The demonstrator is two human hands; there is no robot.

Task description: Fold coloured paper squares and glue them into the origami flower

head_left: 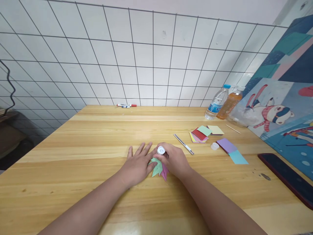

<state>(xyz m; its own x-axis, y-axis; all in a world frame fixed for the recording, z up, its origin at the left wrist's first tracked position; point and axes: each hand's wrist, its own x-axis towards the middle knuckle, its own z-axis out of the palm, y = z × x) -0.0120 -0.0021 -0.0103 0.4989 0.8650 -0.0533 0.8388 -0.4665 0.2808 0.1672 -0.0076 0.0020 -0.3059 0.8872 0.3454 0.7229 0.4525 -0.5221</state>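
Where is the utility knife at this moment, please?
In the head view, the utility knife lies right of centre on the wooden table, between the right hand and the stacked paper squares.

The single view looked from the person's head, facing forward and down across the worktop to the tiled wall. It saw the left hand and right hand from above, fairly near.

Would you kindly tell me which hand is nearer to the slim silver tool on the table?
Right. The right hand is close on the near side of the slim silver tool, slightly to its left; the left hand lies farther left, beyond the right hand.
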